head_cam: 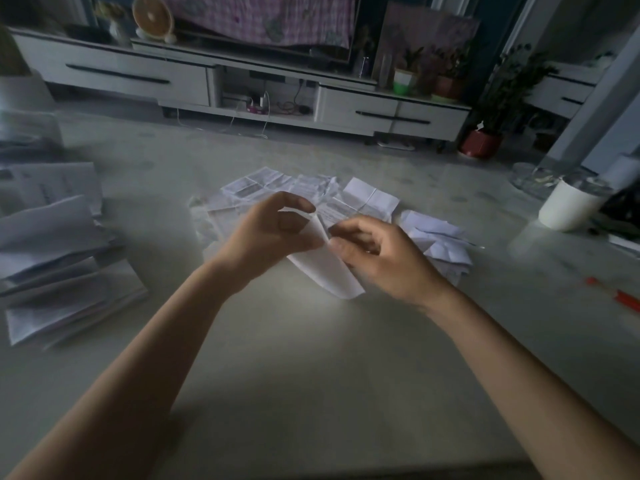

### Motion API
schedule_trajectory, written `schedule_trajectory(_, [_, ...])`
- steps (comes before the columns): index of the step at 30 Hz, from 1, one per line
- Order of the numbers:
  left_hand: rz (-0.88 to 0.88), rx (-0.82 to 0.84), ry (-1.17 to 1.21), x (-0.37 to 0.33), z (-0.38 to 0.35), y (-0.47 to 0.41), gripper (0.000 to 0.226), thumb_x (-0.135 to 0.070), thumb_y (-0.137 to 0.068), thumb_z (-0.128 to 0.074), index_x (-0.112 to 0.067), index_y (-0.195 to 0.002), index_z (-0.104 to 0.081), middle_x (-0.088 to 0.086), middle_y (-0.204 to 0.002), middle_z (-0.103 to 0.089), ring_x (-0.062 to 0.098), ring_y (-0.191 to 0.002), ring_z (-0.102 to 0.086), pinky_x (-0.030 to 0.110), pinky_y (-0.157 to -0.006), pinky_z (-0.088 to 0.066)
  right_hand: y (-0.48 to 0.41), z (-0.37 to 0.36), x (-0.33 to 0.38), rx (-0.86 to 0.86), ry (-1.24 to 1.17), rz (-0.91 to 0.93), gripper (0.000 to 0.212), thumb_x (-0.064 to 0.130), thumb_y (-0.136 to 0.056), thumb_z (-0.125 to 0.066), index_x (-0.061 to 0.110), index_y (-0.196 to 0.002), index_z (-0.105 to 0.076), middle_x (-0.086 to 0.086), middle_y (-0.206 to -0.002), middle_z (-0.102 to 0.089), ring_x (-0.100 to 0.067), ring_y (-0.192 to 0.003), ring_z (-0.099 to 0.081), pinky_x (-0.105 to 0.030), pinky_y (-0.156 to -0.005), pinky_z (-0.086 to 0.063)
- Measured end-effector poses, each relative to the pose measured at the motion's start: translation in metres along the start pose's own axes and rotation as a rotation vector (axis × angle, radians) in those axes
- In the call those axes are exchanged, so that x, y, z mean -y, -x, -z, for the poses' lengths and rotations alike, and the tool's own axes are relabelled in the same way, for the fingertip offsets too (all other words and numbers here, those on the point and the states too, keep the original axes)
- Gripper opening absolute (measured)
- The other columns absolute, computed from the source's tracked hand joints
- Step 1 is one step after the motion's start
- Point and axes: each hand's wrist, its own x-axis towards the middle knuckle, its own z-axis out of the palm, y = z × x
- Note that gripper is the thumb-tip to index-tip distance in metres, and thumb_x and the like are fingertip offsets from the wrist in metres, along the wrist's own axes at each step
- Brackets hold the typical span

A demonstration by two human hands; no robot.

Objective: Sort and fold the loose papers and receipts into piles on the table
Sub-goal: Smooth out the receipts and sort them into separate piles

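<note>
Grey print covers the creased, unfolded sheets of loose receipts [263, 185] fanned out in the middle of the frame, but it is too blurred to read. The same holds for the thick stack of folded white papers [62, 271] at the left edge. No brand or label can be made out anywhere.

In front of the loose receipts, just above the pale grey tabletop [311, 358], both hands hold a narrow white paper slip [325, 268], which curls downward to a rounded lower end. The left hand [273, 233] has a narrow grip, thumb and forefinger pinching the slip's upper edge. The right hand [377, 254] has its fingers curled in, its grip pinching the slip's right side. Right of the hands lies a small heap of folded white slips [440, 237].

The tabletop is smooth and faintly glossy, with dim light. At centre right stands a white cylindrical cup [568, 209]; below it, at the right edge, lies a red pen [620, 296].

Across the top of the frame runs a long, low white television cabinet with dark drawer handles [138, 74]. Above it hangs a pink checked cloth [263, 19], with a round orange-and-white desk fan [152, 15] at the upper left. At the upper right a leafy plant in a red pot [481, 143] stands on the floor.
</note>
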Motion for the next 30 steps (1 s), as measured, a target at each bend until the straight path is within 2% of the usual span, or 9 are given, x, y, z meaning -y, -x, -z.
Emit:
schedule_trajectory(3, [-0.005,-0.041,0.039,0.0,0.0,-0.002,0.033,0.008,-0.075,-0.068,-0.019,-0.089,-0.056,-0.012,-0.054,-0.061,-0.001,-0.053,-0.057,0.011,-0.051,-0.042,0.001,0.003,0.004,0.025,-0.174,-0.023,0.014,0.028,-0.083,-0.062,0.025,-0.097,-0.061,0.008,-0.098,-0.066,0.0,-0.092,-0.061,-0.018,-0.085,-0.047])
schedule_trajectory(5, [-0.019,-0.076,0.083,0.0,-0.001,-0.002,0.031,0.004,-0.074,-0.071,-0.02,-0.088,-0.058,-0.011,-0.061,-0.064,0.001,-0.057,-0.058,0.012,-0.054,-0.045,0.001,0.003,0.003,0.012,-0.162,-0.017,0.018,0.013,-0.08,-0.07,0.018,-0.096,-0.062,0.002,-0.094,-0.066,-0.006,-0.087,-0.062,-0.021,-0.08,-0.049])
schedule_trajectory(9, [0.043,-0.154,0.121,0.002,0.006,-0.004,0.02,-0.027,-0.083,-0.066,-0.018,-0.1,-0.06,-0.005,-0.09,-0.066,0.005,-0.076,-0.06,0.016,-0.065,-0.046,0.001,0.007,0.001,-0.099,-0.335,-0.114,0.017,-0.001,-0.082,-0.064,0.013,-0.09,-0.062,-0.006,-0.086,-0.067,-0.01,-0.071,-0.063,-0.021,-0.061,-0.051])
schedule_trajectory(11, [0.229,-0.05,0.223,0.003,0.009,-0.005,0.032,-0.04,-0.092,-0.045,-0.016,-0.105,-0.061,0.002,-0.098,-0.068,0.011,-0.082,-0.065,0.021,-0.068,-0.051,0.0,0.014,-0.001,-0.144,-0.447,-0.179,0.019,-0.001,-0.082,-0.062,0.016,-0.092,-0.061,-0.003,-0.085,-0.068,-0.008,-0.066,-0.065,-0.018,-0.054,-0.05])
schedule_trajectory(13, [0.333,0.086,0.295,0.002,0.006,-0.003,0.045,-0.048,-0.087,-0.042,-0.012,-0.103,-0.063,0.005,-0.089,-0.071,0.016,-0.077,-0.068,0.027,-0.066,-0.055,0.001,0.017,-0.003,-0.164,-0.498,-0.213,0.019,0.0,-0.083,-0.062,0.017,-0.092,-0.061,-0.001,-0.082,-0.069,-0.007,-0.064,-0.064,-0.018,-0.053,-0.049])
schedule_trajectory(18, [0.215,0.033,0.148,0.001,-0.009,0.002,0.019,-0.025,-0.088,-0.055,-0.009,-0.085,-0.064,0.006,-0.071,-0.065,0.013,-0.06,-0.064,0.025,-0.056,-0.055,0.001,0.016,-0.005,-0.152,-0.504,-0.226,0.02,-0.001,-0.082,-0.062,0.015,-0.093,-0.063,0.001,-0.082,-0.07,-0.006,-0.066,-0.066,-0.017,-0.054,-0.05])
schedule_trajectory(23, [0.242,-0.048,0.093,0.001,-0.007,0.0,0.02,0.0,-0.091,-0.048,-0.01,-0.082,-0.063,0.01,-0.075,-0.059,0.015,-0.058,-0.061,0.024,-0.048,-0.054,-0.001,0.016,-0.008,-0.144,-0.481,-0.258,0.025,-0.002,-0.079,-0.066,0.018,-0.094,-0.06,-0.002,-0.089,-0.069,-0.01,-0.072,-0.066,-0.019,-0.059,-0.053])
schedule_trajectory(26, [0.284,0.029,0.064,0.003,-0.004,0.0,0.017,0.002,-0.087,-0.054,-0.011,-0.082,-0.064,0.01,-0.078,-0.061,0.018,-0.066,-0.06,0.023,-0.05,-0.052,0.001,0.016,-0.007,-0.065,-0.397,-0.249,0.027,-0.005,-0.078,-0.067,0.015,-0.095,-0.06,-0.007,-0.094,-0.067,-0.016,-0.082,-0.063,-0.022,-0.071,-0.054])
schedule_trajectory(30, [0.224,0.021,0.027,0.006,-0.007,0.001,0.012,-0.002,-0.084,-0.062,-0.012,-0.078,-0.064,0.004,-0.069,-0.061,0.01,-0.057,-0.058,0.021,-0.052,-0.05,0.003,0.013,-0.006,-0.08,-0.412,-0.255,0.026,-0.003,-0.077,-0.067,0.015,-0.095,-0.061,-0.007,-0.095,-0.065,-0.016,-0.083,-0.062,-0.021,-0.07,-0.052])
